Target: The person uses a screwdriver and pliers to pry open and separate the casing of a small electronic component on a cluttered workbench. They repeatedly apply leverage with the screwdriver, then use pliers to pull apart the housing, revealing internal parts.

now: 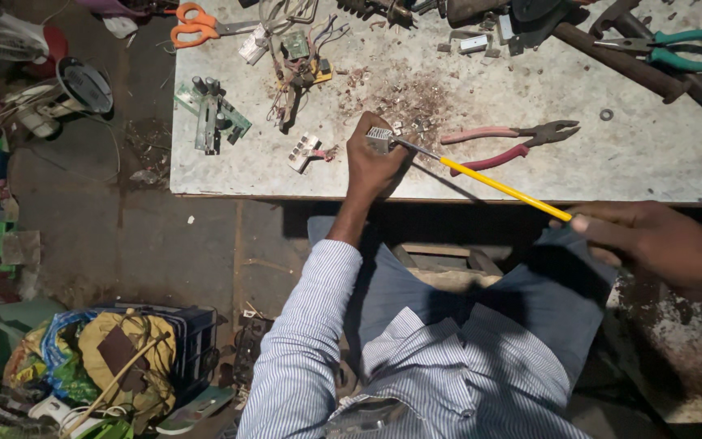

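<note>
My left hand (371, 167) rests on the front edge of a worn white workbench (611, 167) and grips a small ribbed metal part (379, 138). My right hand (652, 240), lower right and off the bench, holds the yellow handle of a long screwdriver (497, 185). The screwdriver's thin metal shaft runs up-left, and its tip touches the metal part in my left hand. Rust-coloured debris is scattered on the bench just behind the part.
Pink-handled pliers (513, 142) lie just right of my left hand. Green-handled pliers (676, 49), orange scissors (197, 24), circuit boards (213, 114) and wired parts (298, 57) are spread over the bench. A crate of junk (140, 358) and a small fan (83, 85) sit on the floor at left.
</note>
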